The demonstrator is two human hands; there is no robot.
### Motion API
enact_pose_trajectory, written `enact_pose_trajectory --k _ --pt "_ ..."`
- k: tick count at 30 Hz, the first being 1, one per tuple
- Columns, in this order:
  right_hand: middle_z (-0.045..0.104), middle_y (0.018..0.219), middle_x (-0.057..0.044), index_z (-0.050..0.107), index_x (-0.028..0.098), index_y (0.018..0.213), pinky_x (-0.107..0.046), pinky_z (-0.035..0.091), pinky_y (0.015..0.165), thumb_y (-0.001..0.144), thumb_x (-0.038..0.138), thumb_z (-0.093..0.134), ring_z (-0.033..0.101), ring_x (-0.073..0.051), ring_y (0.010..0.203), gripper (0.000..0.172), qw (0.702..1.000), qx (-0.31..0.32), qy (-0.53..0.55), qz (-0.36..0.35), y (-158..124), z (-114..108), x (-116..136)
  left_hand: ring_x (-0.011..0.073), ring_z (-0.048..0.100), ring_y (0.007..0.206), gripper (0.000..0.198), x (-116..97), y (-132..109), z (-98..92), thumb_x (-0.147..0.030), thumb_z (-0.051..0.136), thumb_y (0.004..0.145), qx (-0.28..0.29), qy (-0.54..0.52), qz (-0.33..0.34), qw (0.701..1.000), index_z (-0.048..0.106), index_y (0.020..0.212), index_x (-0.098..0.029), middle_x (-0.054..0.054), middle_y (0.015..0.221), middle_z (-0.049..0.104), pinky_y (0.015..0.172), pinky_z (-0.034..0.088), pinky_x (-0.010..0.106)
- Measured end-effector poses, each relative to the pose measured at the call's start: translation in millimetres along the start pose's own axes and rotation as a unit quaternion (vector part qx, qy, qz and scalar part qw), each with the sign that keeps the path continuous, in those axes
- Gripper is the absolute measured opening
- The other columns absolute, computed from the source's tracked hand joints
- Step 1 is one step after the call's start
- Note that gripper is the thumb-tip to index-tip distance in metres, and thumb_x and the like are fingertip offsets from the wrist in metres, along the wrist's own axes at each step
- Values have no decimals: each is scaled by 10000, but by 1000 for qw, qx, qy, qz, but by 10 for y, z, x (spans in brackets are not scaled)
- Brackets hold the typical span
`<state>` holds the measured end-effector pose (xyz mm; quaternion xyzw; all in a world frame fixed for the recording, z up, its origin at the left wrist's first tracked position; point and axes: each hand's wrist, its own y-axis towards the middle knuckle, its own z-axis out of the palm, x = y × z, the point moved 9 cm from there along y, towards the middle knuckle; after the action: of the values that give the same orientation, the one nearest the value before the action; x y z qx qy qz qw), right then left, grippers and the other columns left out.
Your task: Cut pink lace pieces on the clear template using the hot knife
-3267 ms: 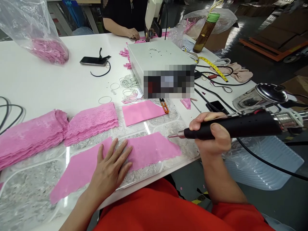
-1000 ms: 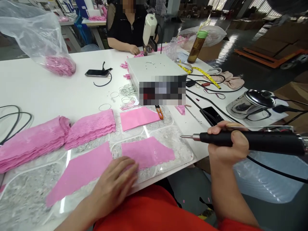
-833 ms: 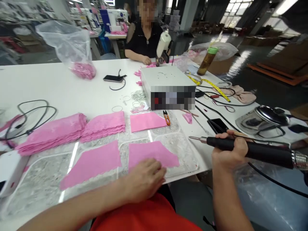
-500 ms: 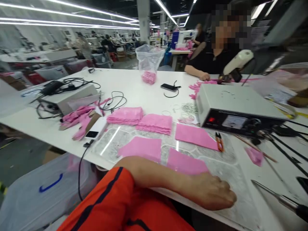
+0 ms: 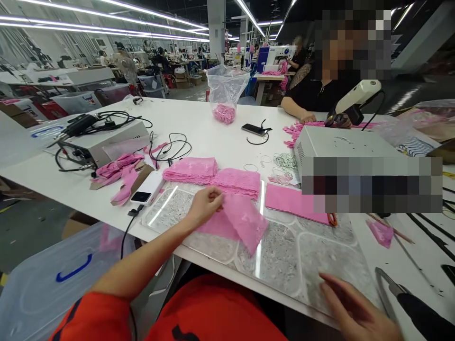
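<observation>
My left hand (image 5: 207, 204) pinches the corner of a thin pink fabric piece (image 5: 247, 221), which hangs slanted over another pink piece (image 5: 219, 224) on the marbled mat (image 5: 273, 253). My right hand (image 5: 355, 303) is low on the right, over the table's front edge, fingers apart and nothing seen between them. Behind my left hand lie two stacks of pink pieces, one to the left (image 5: 190, 170) and one beside it (image 5: 237, 182). A flat pink stack (image 5: 295, 202) lies to the right, with orange-handled snips (image 5: 332, 219) at its end, partly hidden by blurring.
A grey box (image 5: 341, 142) stands at right, a black-handled tool (image 5: 419, 303) near my right hand. At left are a white power bank (image 5: 147, 187), cables and another grey box (image 5: 117, 142). A person (image 5: 316, 90) sits across the table.
My left arm has drawn back left, and a pink piece from the right has been lifted and moved left over the other. My right hand has come into view.
</observation>
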<state>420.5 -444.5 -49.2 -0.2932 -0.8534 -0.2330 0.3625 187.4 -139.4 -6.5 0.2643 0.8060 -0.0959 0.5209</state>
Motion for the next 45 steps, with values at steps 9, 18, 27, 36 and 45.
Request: enact_pose_trajectory --k 9,18,27,36,45 --pt "684 748 -41 686 202 899 -324 524 593 818 422 580 612 -170 607 258 971 187 -29 -145 560 1260 1089 175 611 714 169 479 -757 -672 -331 540 820 -162 130 -32 978 622 782 -187 19 742 675 722 469 304" --pt "657 786 -42 610 212 808 -327 393 643 827 392 468 586 -197 705 230 966 193 -138 -104 911 1601 1101 238 634 1017 95 429 -915 -662 -225 524 868 -165 240 46 955 606 825 -202 63 1002 728 957 402 443" --pt "651 741 -36 583 220 751 -301 399 605 798 418 476 580 -183 664 230 960 204 -142 -127 1107 1774 1221 265 585 1169 54 486 -1040 -656 -147 553 847 -178 313 55 931 563 846 -200 67 1133 695 1065 341 532" --pt "645 817 -29 640 241 919 -288 481 581 811 455 569 574 -150 629 250 938 284 -62 -191 802 1642 1300 262 535 1258 250 456 -1175 -786 -239 579 910 -98 296 152 938 570 1156 -191 123 1272 618 1065 427 483" --pt "648 928 -52 634 241 846 -305 514 721 913 367 485 625 -166 804 207 892 359 -47 -273 567 1779 1344 293 481 1328 99 573 -994 -751 -227 593 926 -2 296 191 936 688 910 -203 100 1295 617 1069 431 493"
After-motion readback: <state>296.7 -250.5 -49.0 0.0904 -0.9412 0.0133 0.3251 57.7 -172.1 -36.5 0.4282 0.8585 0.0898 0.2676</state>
